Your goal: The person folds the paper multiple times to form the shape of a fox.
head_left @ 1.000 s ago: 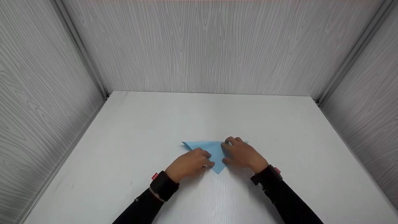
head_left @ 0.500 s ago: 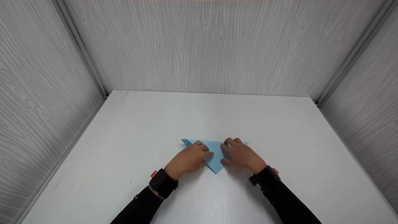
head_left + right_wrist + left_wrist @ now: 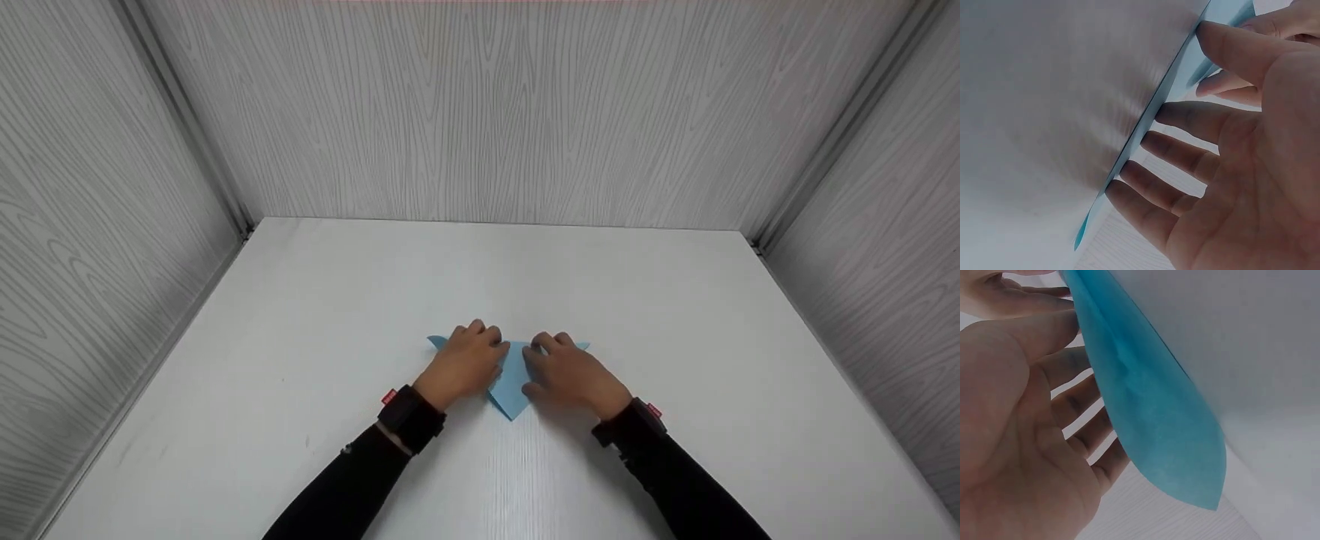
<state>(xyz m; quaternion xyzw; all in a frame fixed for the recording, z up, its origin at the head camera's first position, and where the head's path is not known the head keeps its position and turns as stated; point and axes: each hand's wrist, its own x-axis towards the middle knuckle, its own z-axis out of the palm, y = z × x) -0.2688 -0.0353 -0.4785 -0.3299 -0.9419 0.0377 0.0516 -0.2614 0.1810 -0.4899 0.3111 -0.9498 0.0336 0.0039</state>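
A light-blue sheet of paper (image 3: 512, 382), folded to a triangle, lies on the white table with one point toward me. My left hand (image 3: 465, 360) lies over its left part, fingertips near the far edge. In the left wrist view, the paper's flap (image 3: 1151, 422) bows up in a loose curl, and that hand's extended fingers reach behind its near edge. On the right part rests my right hand (image 3: 574, 375). The right wrist view shows its spread, nearly straight fingers pressing the paper (image 3: 1182, 70) with their tips. The corners stick out past both hands.
The white tabletop (image 3: 360, 300) runs back to a grey wood-grain panel (image 3: 480, 112). Similar panels (image 3: 67, 225) stand along the left and right sides. A black band (image 3: 411, 420) sits on my left wrist, another (image 3: 631, 431) on my right.
My left hand has slid forward over the paper, from near its front point up to the far edge, covering more of the left side. The right hand stays at about the same spot.
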